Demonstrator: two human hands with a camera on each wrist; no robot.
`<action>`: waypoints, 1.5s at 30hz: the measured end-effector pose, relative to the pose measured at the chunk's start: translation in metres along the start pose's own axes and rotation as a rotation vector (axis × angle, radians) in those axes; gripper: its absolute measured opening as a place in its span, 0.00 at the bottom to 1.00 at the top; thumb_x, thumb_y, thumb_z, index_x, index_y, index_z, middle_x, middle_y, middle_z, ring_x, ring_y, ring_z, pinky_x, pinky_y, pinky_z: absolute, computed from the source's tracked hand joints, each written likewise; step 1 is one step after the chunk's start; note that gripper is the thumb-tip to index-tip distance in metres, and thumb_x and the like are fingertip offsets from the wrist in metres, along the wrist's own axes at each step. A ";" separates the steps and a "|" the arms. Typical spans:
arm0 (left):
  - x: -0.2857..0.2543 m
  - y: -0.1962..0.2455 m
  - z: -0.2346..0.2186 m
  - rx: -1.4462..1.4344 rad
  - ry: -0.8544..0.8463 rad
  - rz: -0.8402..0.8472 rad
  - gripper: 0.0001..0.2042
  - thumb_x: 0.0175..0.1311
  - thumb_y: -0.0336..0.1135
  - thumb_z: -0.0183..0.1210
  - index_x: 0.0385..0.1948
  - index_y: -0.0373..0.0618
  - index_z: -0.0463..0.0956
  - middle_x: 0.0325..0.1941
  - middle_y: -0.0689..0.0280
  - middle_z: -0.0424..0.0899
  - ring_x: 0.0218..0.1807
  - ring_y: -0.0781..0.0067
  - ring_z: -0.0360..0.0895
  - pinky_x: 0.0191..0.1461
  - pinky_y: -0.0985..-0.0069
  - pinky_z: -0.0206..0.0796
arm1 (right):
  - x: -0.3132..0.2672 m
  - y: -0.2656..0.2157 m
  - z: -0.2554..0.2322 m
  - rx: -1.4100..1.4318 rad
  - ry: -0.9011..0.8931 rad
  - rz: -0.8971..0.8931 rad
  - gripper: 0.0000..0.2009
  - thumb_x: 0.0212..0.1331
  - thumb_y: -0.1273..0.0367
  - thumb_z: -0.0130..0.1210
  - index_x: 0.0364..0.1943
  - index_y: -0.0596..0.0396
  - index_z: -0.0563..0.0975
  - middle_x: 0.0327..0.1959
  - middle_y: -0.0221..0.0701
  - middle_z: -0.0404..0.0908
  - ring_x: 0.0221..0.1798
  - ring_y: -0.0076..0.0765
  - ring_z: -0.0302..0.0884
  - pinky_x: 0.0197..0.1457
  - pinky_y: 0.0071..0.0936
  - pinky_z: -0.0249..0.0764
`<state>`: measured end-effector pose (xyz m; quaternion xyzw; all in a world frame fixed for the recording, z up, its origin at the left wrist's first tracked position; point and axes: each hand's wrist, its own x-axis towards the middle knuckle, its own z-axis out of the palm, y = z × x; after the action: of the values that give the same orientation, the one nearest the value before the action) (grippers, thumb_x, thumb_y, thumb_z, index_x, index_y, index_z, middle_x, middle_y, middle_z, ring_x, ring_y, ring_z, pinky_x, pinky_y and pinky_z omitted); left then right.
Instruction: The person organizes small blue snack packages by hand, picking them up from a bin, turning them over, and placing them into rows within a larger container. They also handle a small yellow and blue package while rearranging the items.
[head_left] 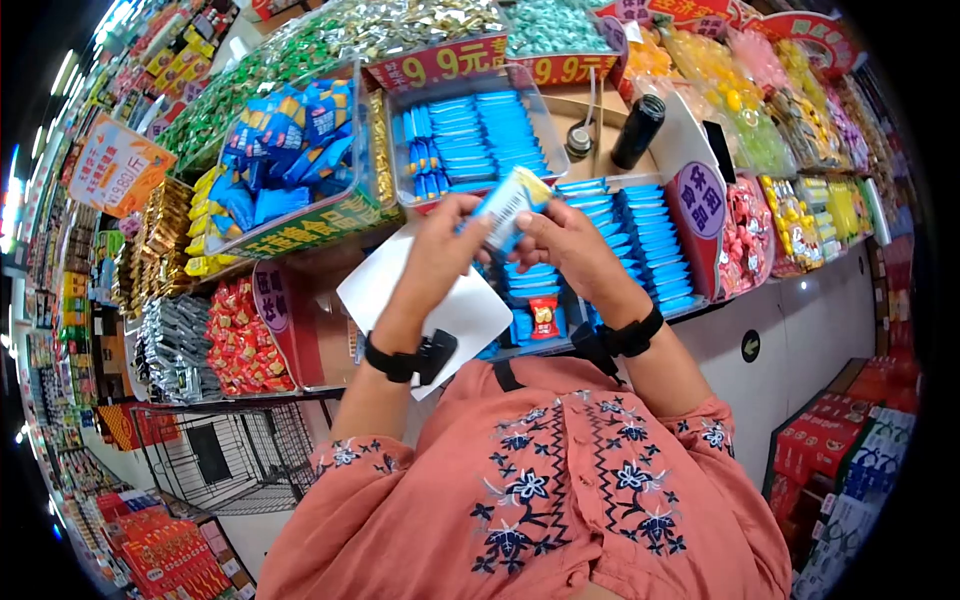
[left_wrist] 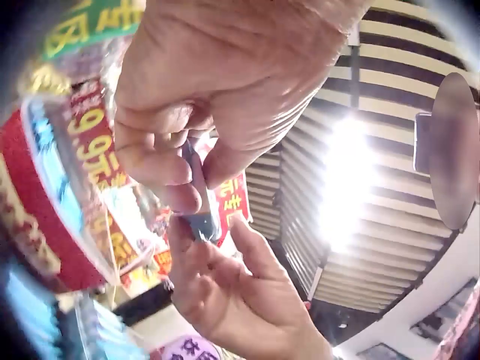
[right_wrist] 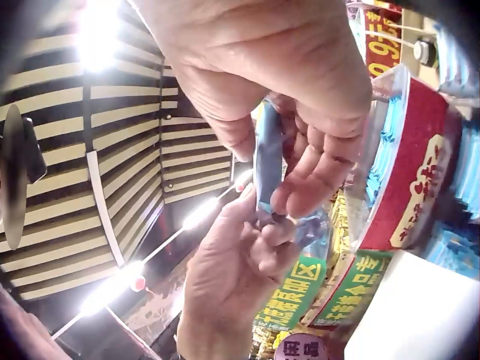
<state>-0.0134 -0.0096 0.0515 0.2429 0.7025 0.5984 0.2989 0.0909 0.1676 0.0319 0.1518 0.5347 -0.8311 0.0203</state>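
Note:
Both hands hold one small blue snack packet (head_left: 505,215) with a yellow end and a barcode on its pale face, raised over the candy bins. My left hand (head_left: 438,250) pinches its left side between thumb and fingers. At the other side my right hand (head_left: 578,248) grips it, thumb on the near face. Seen edge-on, the packet (right_wrist: 268,161) looks thin in the right wrist view. Just below the hands, a clear bin holds rows of similar blue packets (head_left: 655,245) and one red packet (head_left: 543,316).
A white sheet (head_left: 430,300) lies beneath the left forearm. Behind the hands stands another bin of blue packets (head_left: 485,140), with a black bottle (head_left: 638,130) to its right. Left are bagged blue sweets (head_left: 290,140) and red sweets (head_left: 245,340). A wire cart (head_left: 225,455) stands low left.

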 end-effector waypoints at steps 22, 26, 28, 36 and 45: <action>0.177 -0.076 -0.051 0.895 -0.117 -0.012 0.15 0.64 0.37 0.58 0.48 0.39 0.79 0.46 0.52 0.84 0.49 0.54 0.81 0.51 0.62 0.71 | -0.039 0.009 -0.104 0.143 0.325 0.019 0.13 0.68 0.64 0.54 0.46 0.60 0.73 0.40 0.33 0.82 0.35 0.27 0.82 0.38 0.25 0.79; 0.181 -0.059 -0.053 0.852 -0.079 0.068 0.16 0.66 0.39 0.58 0.50 0.39 0.78 0.45 0.55 0.85 0.48 0.62 0.81 0.51 0.68 0.71 | -0.037 0.010 -0.108 0.152 0.328 -0.009 0.14 0.67 0.65 0.55 0.49 0.59 0.72 0.41 0.33 0.81 0.36 0.27 0.82 0.37 0.24 0.79; 0.191 -0.069 -0.068 0.887 0.000 0.081 0.16 0.66 0.39 0.58 0.49 0.39 0.78 0.45 0.55 0.85 0.48 0.62 0.81 0.51 0.68 0.71 | -0.035 0.012 -0.107 0.143 0.346 -0.010 0.14 0.66 0.65 0.56 0.50 0.59 0.71 0.41 0.33 0.81 0.36 0.27 0.82 0.36 0.23 0.79; 0.205 -0.082 -0.062 1.087 -0.398 -0.019 0.13 0.56 0.35 0.62 0.42 0.42 0.82 0.40 0.54 0.86 0.43 0.54 0.83 0.46 0.64 0.73 | -0.033 0.015 -0.093 0.145 0.331 0.022 0.15 0.66 0.65 0.57 0.50 0.58 0.70 0.40 0.32 0.80 0.35 0.26 0.82 0.35 0.22 0.79; 0.229 -0.092 -0.039 1.369 -0.593 -0.364 0.16 0.61 0.37 0.60 0.49 0.42 0.79 0.39 0.58 0.85 0.34 0.63 0.82 0.36 0.65 0.73 | -0.040 0.021 -0.097 0.199 0.308 -0.015 0.14 0.68 0.63 0.52 0.48 0.60 0.71 0.41 0.34 0.81 0.35 0.28 0.82 0.36 0.22 0.79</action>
<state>-0.2006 0.1081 -0.0646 0.4046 0.8357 -0.1188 0.3518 0.1554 0.2404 -0.0128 0.2744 0.4475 -0.8471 -0.0830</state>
